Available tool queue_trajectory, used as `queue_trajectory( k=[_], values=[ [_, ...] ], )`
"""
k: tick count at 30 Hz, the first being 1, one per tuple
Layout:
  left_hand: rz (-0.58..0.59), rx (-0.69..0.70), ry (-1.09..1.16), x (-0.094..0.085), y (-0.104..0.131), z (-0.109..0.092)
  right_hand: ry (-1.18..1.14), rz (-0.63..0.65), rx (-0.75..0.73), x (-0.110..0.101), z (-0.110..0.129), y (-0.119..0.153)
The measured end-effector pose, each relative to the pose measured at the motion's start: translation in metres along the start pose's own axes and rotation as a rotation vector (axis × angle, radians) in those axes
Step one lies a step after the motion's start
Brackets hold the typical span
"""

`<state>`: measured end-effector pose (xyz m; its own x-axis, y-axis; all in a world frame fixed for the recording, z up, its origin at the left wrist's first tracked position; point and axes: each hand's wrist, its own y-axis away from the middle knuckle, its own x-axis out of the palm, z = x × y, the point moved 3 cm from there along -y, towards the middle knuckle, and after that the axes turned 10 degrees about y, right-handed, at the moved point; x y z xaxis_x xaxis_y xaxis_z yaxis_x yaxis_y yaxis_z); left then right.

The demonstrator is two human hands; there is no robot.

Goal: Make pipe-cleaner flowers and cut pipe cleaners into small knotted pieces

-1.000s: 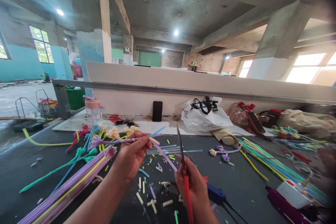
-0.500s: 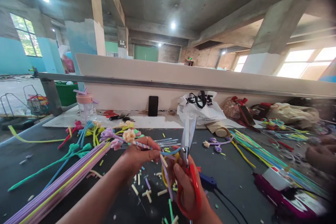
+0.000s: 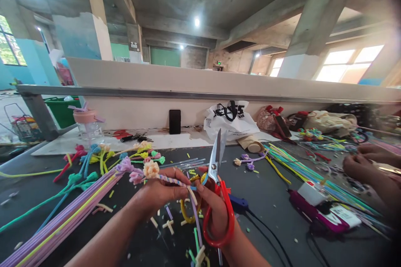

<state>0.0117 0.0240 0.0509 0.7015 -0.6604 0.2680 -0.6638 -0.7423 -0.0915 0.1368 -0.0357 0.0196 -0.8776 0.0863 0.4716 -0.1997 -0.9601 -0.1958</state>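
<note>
My left hand (image 3: 161,187) is closed on a twisted, striped pipe-cleaner stem (image 3: 172,180). A peach flower (image 3: 151,169) and purple flowers (image 3: 125,164) stand at the stem's left end. Red-handled scissors (image 3: 230,217) hang on my right hand (image 3: 214,204), their blades pointing up and slightly apart. The fingertips of my right hand pinch the stem's right end, close beside my left fingers. Loose purple and cream strands hang down from there, with a yellow loop (image 3: 187,212) behind them.
A bundle of pastel pipe cleaners (image 3: 75,217) lies at the left, beside green flowers (image 3: 75,179). Cut bits litter the dark table. A purple device (image 3: 308,212) with cables lies right; another person's hands (image 3: 363,164) work beyond it. A phone (image 3: 174,122) stands behind.
My right hand has moved in to the left, and its fingertips now pinch the stem beside my left hand. The scissors have come along with it. The whole view has shifted slightly.
</note>
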Motion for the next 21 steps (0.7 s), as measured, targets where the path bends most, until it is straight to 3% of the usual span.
queue_trajectory(
  k=[11,14,18,21],
  values=[
    [-0.046,0.033,-0.187,-0.006,-0.002,-0.004,0.115,0.018,0.022,0.001,-0.004,-0.002],
    [-0.117,0.079,-0.240,-0.017,-0.005,-0.007,0.193,-0.058,-0.021,-0.005,-0.003,-0.003],
    [-0.185,0.179,-0.183,-0.040,-0.013,-0.009,0.534,-0.183,-0.150,-0.015,0.004,-0.005],
    [-0.175,0.220,-0.009,-0.053,-0.015,-0.012,0.932,-0.165,-0.333,-0.019,0.008,-0.009]
  ],
)
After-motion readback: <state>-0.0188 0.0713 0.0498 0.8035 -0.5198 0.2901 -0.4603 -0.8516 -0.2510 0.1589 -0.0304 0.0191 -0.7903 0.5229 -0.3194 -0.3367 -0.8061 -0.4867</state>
